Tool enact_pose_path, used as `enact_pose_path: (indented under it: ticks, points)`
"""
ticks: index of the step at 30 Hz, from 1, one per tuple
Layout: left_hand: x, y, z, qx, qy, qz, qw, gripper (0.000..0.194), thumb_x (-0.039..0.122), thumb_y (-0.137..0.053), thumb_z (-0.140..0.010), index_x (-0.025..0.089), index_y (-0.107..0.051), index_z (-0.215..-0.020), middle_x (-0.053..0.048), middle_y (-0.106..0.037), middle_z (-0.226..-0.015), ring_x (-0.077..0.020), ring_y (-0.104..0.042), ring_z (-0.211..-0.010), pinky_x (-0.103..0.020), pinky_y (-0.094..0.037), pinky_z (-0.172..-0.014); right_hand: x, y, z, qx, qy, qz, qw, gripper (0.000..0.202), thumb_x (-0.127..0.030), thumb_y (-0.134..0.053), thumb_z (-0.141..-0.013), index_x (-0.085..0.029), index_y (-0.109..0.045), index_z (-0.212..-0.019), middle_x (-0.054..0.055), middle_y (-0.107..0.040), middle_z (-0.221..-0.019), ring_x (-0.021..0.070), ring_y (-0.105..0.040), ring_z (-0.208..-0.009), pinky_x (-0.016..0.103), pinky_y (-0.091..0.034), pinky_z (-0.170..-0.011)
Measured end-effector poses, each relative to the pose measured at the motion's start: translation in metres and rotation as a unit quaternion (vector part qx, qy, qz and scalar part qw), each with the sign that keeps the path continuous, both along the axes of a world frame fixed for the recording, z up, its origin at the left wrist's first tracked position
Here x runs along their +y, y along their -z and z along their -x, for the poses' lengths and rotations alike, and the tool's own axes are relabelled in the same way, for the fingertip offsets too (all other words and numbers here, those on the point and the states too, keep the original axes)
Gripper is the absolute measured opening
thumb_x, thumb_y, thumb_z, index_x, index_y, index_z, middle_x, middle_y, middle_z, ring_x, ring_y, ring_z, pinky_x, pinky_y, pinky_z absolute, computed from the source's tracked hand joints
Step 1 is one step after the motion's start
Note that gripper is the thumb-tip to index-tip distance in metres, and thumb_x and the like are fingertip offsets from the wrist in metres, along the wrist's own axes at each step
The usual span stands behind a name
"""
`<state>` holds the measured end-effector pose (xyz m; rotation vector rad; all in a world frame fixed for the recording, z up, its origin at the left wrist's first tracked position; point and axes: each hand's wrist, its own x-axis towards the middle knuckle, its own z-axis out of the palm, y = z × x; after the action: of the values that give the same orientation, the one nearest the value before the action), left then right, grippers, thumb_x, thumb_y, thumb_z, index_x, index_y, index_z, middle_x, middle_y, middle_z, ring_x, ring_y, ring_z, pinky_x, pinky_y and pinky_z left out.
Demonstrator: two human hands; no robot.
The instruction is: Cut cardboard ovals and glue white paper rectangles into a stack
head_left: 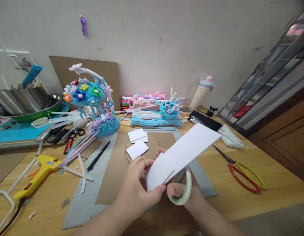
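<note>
white card between the fingers

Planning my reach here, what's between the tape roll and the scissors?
In the head view, going from the tape roll to the scissors, you cross your right hand, a strip of the gray mat, then wooden table.

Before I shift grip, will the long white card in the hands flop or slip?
The long white card looks fairly stiff: it juts past the left hand without obvious sag. Thin-looking, it's probably light for its size. Its smooth-looking face might slip if that grip loosens.
</note>
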<state>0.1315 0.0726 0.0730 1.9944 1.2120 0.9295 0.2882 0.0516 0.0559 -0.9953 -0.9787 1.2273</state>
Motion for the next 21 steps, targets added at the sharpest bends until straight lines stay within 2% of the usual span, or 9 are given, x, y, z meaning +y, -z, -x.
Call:
enact_pose_path:
  ticks: [2, 4, 7, 9, 12, 16, 21]
  points:
    - [-0.005, 0.005, 0.004, -0.031, 0.026, 0.007, 0.999, 0.038, 0.026, -0.069, -0.064, 0.021, -0.054, -0.098, -0.006, -0.059, -0.098, -0.0232, -0.055, -0.091, -0.035, -0.046, -0.079, -0.002, -0.003, 0.003, -0.011, -0.072, -0.033, 0.997, 0.064, -0.046, -0.084, -0.058, -0.025, -0.059, -0.114, 0.009, -0.068, -0.109, 0.0317, -0.064, -0.096, 0.042, -0.051, -0.084]
    - [-0.007, 0.012, 0.010, -0.052, 0.046, 0.018, 0.997, 0.043, 0.027, -0.071, -0.065, 0.022, -0.050, -0.102, -0.008, -0.058, -0.108, -0.0244, -0.054, -0.099, -0.036, -0.045, -0.086, -0.003, -0.003, 0.002, -0.044, -0.105, -0.068, 0.991, 0.054, -0.042, -0.079, -0.067, -0.026, -0.060, -0.115, 0.009, -0.066, -0.113, 0.0311, -0.061, -0.102, 0.042, -0.047, -0.091]
    - [-0.007, 0.021, 0.022, -0.051, 0.072, 0.048, 0.995, 0.050, 0.028, -0.074, -0.066, 0.023, -0.049, -0.109, -0.010, -0.055, -0.122, -0.0263, -0.051, -0.112, -0.038, -0.042, -0.094, -0.005, 0.000, -0.002, -0.104, -0.137, -0.075, 0.982, 0.058, -0.037, -0.079, -0.069, -0.027, -0.057, -0.122, 0.009, -0.063, -0.119, 0.0317, -0.057, -0.111, 0.043, -0.043, -0.096]
    - [-0.005, 0.026, 0.027, -0.034, 0.084, 0.075, 0.993, 0.052, 0.030, -0.076, -0.067, 0.023, -0.052, -0.113, -0.011, -0.057, -0.123, -0.0281, -0.053, -0.113, -0.040, -0.042, -0.094, -0.006, 0.003, -0.003, -0.138, -0.156, -0.045, 0.977, 0.059, -0.034, -0.078, -0.070, -0.027, -0.055, -0.125, 0.009, -0.064, -0.117, 0.0311, -0.054, -0.115, 0.042, -0.043, -0.097]
    - [0.000, 0.031, 0.030, -0.007, 0.093, 0.101, 0.991, 0.057, 0.035, -0.079, -0.066, 0.025, -0.056, -0.117, -0.011, -0.063, -0.119, -0.0305, -0.057, -0.108, -0.043, -0.044, -0.091, -0.006, 0.011, -0.002, -0.163, -0.167, -0.016, 0.972, 0.061, -0.040, -0.077, -0.071, -0.025, -0.055, -0.126, 0.010, -0.067, -0.110, 0.0306, -0.055, -0.114, 0.043, -0.043, -0.097]
    - [0.003, 0.035, 0.028, 0.009, 0.096, 0.102, 0.990, 0.061, 0.039, -0.081, -0.063, 0.027, -0.059, -0.119, -0.008, -0.063, -0.124, -0.0306, -0.055, -0.112, -0.044, -0.042, -0.094, -0.004, 0.020, -0.002, -0.178, -0.160, -0.020, 0.971, 0.063, -0.043, -0.078, -0.070, -0.024, -0.055, -0.125, 0.010, -0.065, -0.113, 0.0301, -0.056, -0.110, 0.043, -0.044, -0.095]
    - [0.001, 0.035, 0.024, 0.016, 0.074, 0.081, 0.994, 0.059, 0.040, -0.081, -0.061, 0.021, -0.062, -0.113, -0.011, -0.066, -0.118, -0.0342, -0.055, -0.108, -0.049, -0.037, -0.094, 0.000, 0.024, -0.008, -0.182, -0.162, -0.033, 0.969, 0.061, -0.039, -0.080, -0.067, -0.026, -0.056, -0.122, 0.009, -0.062, -0.118, 0.0316, -0.054, -0.113, 0.043, -0.043, -0.096]
